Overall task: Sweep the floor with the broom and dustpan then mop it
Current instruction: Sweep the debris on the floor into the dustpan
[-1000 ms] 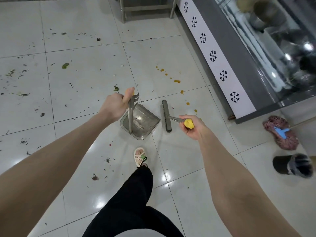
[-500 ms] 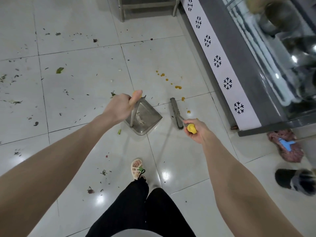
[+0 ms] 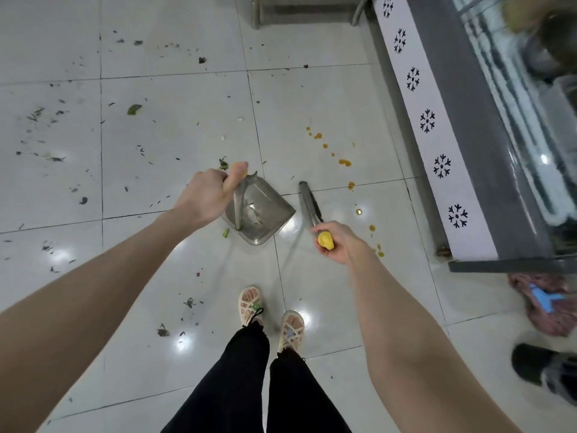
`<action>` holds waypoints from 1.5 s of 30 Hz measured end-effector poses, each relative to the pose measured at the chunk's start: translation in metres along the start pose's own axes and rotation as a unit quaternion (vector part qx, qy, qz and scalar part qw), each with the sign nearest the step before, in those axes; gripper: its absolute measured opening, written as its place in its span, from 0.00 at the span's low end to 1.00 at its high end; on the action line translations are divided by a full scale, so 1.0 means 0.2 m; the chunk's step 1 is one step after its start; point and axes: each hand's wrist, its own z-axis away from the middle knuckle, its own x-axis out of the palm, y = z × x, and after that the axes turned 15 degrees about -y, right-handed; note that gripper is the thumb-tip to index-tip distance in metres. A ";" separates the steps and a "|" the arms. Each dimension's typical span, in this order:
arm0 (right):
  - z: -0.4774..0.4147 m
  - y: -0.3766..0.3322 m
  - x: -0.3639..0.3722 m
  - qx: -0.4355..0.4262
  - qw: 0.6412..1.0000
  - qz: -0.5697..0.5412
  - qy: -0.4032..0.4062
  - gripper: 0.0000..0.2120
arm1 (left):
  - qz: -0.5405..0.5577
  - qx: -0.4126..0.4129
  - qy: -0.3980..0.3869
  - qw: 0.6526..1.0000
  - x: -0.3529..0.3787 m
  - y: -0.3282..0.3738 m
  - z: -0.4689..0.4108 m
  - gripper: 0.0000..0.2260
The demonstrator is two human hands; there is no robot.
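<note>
This is looking like a food shop or a commercial kitchen. Well to the right of the fingers of the right hand (image 3: 340,242), a chest freezer (image 3: 487,182) with snowflake stickers (image 3: 441,166) is standing, and blurred metal pots (image 3: 543,51) are showing under its glass lid (image 3: 524,120). Beyond the fingers of the left hand (image 3: 203,198), floor tiles (image 3: 175,98) are carrying vegetable scraps (image 3: 134,109) and orange sauce drops (image 3: 345,163), and steel table legs (image 3: 254,10) are standing farther beyond.

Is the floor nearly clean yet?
Not yet. A little dirt seems to be in the dustpan, held by the left hand; the right hand grips the broom. Leaf scraps and orange drips still dot the floor, and the mop lies untouched.
</note>
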 end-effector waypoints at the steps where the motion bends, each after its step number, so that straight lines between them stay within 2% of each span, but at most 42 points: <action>1: 0.01 0.00 0.02 0.002 1.000 -0.001 -0.010 0.07 | 0.004 -0.004 0.005 1.000 0.00 -0.01 0.01 0.38; 5: 0.08 -0.09 0.04 -0.006 1.000 -0.004 -0.026 0.06 | 0.020 -0.015 0.022 0.999 -0.01 -0.04 0.05 0.39; 9: 0.14 -0.20 -0.03 -0.016 0.999 -0.014 -0.028 0.04 | 0.031 -0.025 0.026 0.999 0.01 -0.03 0.07 0.36; 15: 0.07 -0.30 -0.02 -0.045 0.995 0.084 0.022 0.05 | 0.058 -0.043 0.043 0.996 0.01 -0.08 0.06 0.34; 19: -0.05 -0.34 -0.01 -0.048 0.991 0.110 0.057 0.06 | 0.067 -0.047 0.048 0.995 -0.03 -0.12 0.03 0.39; 22: -0.12 -0.32 0.00 -0.035 0.991 0.115 0.065 0.06 | 0.064 -0.051 0.045 0.996 -0.04 -0.14 0.01 0.38; 29: -0.18 -0.12 0.09 0.054 0.990 0.127 0.011 0.08 | 0.059 -0.059 0.036 0.996 -0.09 -0.19 -0.01 0.38; 36: -0.07 -0.10 0.16 0.053 0.989 0.133 -0.042 0.07 | 0.055 -0.062 0.040 0.996 -0.04 -0.17 0.08 0.36; 41: 0.03 0.06 0.16 0.060 0.982 0.154 -0.093 0.07 | 0.069 -0.084 0.071 0.992 0.07 -0.19 0.27 0.38; 45: 0.14 0.14 0.05 0.028 0.990 0.103 -0.090 0.05 | 0.068 -0.092 0.077 0.990 0.18 -0.20 0.47 0.35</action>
